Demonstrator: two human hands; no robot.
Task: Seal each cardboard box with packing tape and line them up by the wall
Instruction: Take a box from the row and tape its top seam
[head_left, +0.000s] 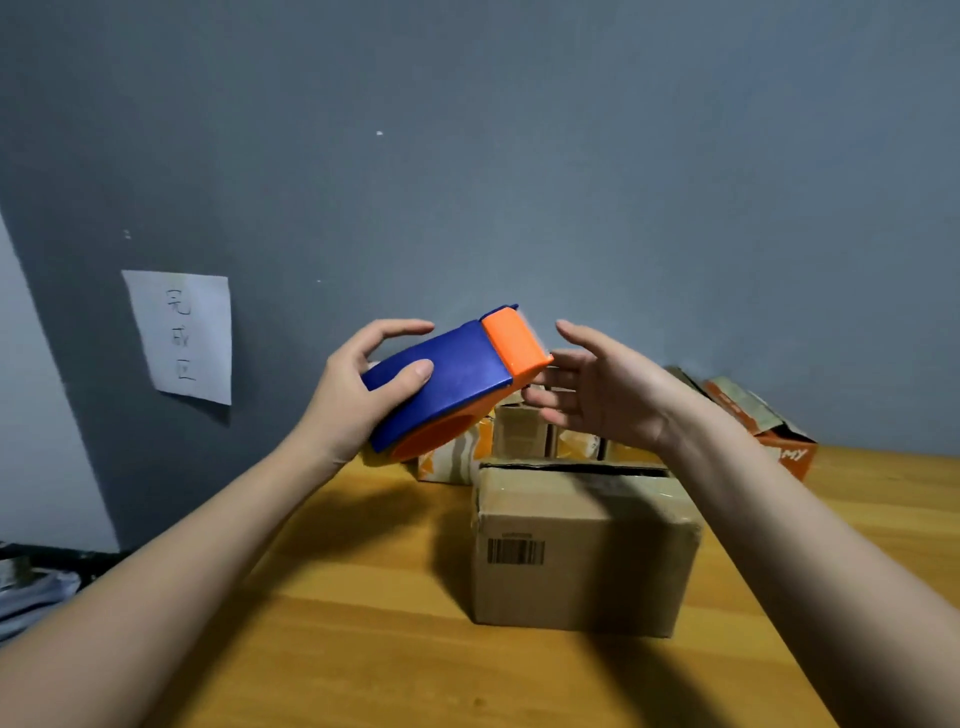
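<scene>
Head view: The left hand grips the blue-and-orange plastic tape dispenser, thumb curled over its blue top, raised above the wooden desk. The right hand is spread, fingers relaxed, fingertips near the dispenser's orange end; contact cannot be determined. The plain brown cardboard box with a barcode label stands on the desk below the hands, top seam gapped. Several smaller orange-printed boxes stand behind it against the grey wall. A handwritten white paper sign is fixed to the wall at left.
</scene>
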